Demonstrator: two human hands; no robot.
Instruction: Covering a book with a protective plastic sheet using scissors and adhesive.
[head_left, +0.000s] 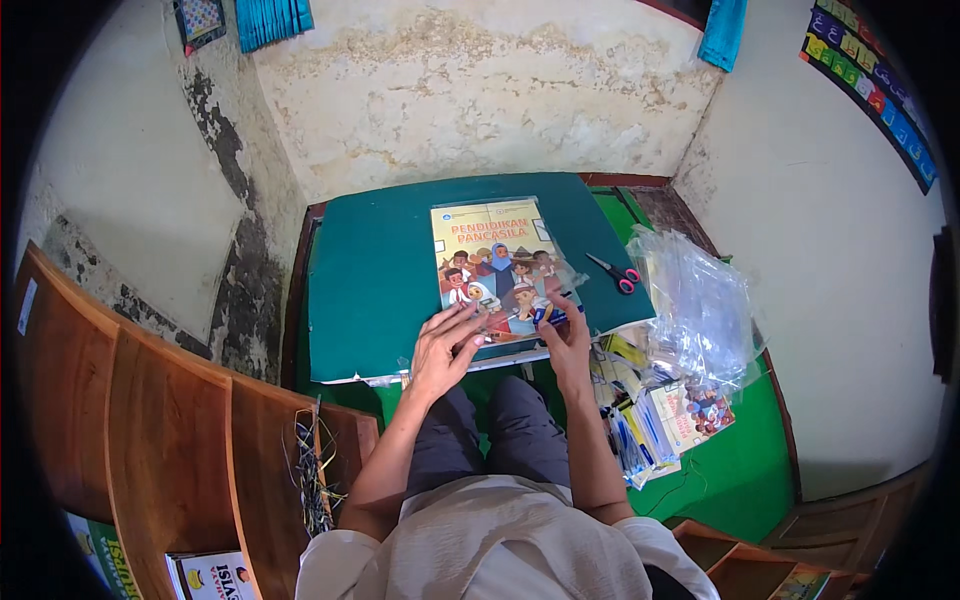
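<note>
An illustrated yellow textbook (499, 255) with a clear plastic cover lies on the green tabletop (367, 277), its near edge towards the person. My left hand (446, 349) rests with spread fingers on the book's lower left part. At the lower right corner, my right hand (566, 341) has thumb and forefinger curved around a small dark blue and yellow piece or printed patch; whether it grips anything is unclear. Clear film sticks out past the book's right edge. Scissors (619, 276) with black and pink handles lie to the right, blades pointing away to the upper left.
Right of the table, a stack of clear plastic sleeves (697, 300) lies over piled books (641, 435) on the green floor covering. A wooden shelf (172, 405) stands at the left, with tangled strips (315, 472) hanging at its edge. Another shelf (750, 562) is at the lower right.
</note>
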